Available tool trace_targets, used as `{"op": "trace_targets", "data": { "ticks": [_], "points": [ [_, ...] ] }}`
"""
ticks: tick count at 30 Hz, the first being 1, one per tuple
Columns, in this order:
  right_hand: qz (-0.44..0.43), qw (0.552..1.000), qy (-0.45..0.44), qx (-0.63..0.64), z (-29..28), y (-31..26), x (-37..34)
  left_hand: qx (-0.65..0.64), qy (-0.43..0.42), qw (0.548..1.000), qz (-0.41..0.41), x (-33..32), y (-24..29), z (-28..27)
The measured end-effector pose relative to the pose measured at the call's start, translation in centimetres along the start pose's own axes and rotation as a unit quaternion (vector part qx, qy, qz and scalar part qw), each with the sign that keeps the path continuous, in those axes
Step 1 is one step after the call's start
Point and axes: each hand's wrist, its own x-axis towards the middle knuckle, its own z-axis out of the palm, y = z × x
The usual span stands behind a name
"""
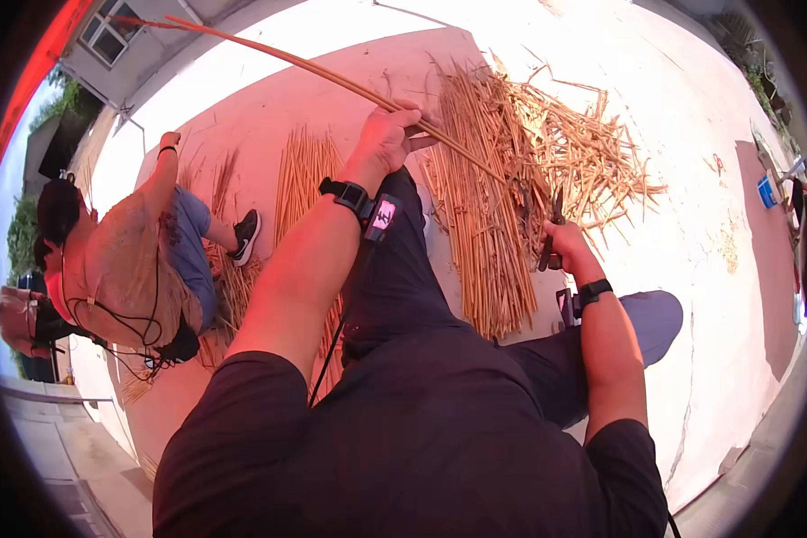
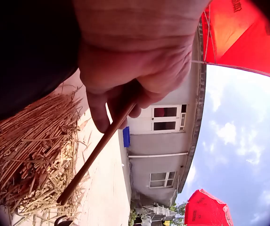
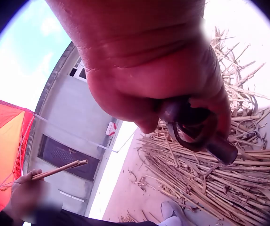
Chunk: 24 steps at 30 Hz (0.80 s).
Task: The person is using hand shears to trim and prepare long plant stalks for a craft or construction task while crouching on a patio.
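Note:
In the head view the left hand (image 1: 387,139) pinches long thin brown stalks (image 1: 332,77), which run from the upper left down toward the pile. The left wrist view shows their near end (image 2: 85,167) below the fingers of that hand (image 2: 135,70). Lower right in the head view, the right hand (image 1: 568,244) grips a dark-handled cutting tool (image 1: 551,240) beside the stalk pile (image 1: 484,206). In the right wrist view, the right hand (image 3: 158,84) has its fingers curled round the tool's dark handles (image 3: 196,136); its blades are hidden there.
Short cut pieces (image 1: 592,152) lie spread right of the pile. Another bundle of stalks (image 1: 300,175) lies left of the person's leg. A second person (image 1: 134,260) sits at the left, a dark shoe (image 1: 245,237) near the stalks. A blue container (image 1: 767,191) stands far right.

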Motion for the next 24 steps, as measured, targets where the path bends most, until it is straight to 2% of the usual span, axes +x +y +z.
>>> {"op": "trace_targets", "data": {
  "ticks": [3,6,8,13,17,19,24],
  "points": [
    [-0.027,0.999,0.019,0.042,0.7,-2.0,-4.4,-0.042,-0.034,0.999,0.003,1.3,-0.9,0.0],
    [-0.043,0.998,0.002,0.053,0.9,-2.3,-6.3,-0.061,-0.062,0.996,0.005,2.5,-0.6,0.6],
    [-0.052,0.995,-0.021,0.085,0.2,-1.3,-4.9,-0.073,-0.083,0.994,-0.002,4.5,-2.1,1.3],
    [-0.047,0.993,-0.034,0.106,2.9,-3.5,-7.5,-0.117,-0.122,0.985,-0.026,6.0,-2.9,0.8],
    [-0.056,0.991,-0.051,0.108,3.2,-2.9,-6.1,-0.138,-0.126,0.982,-0.025,6.5,-4.8,1.2],
    [-0.080,0.990,-0.063,0.102,3.6,-2.7,-5.4,-0.119,-0.088,0.989,-0.010,6.6,-5.1,1.1],
    [-0.092,0.988,-0.045,0.120,4.6,-2.6,-4.0,-0.124,-0.073,0.989,-0.022,7.0,-5.3,0.7]
  ]
}}
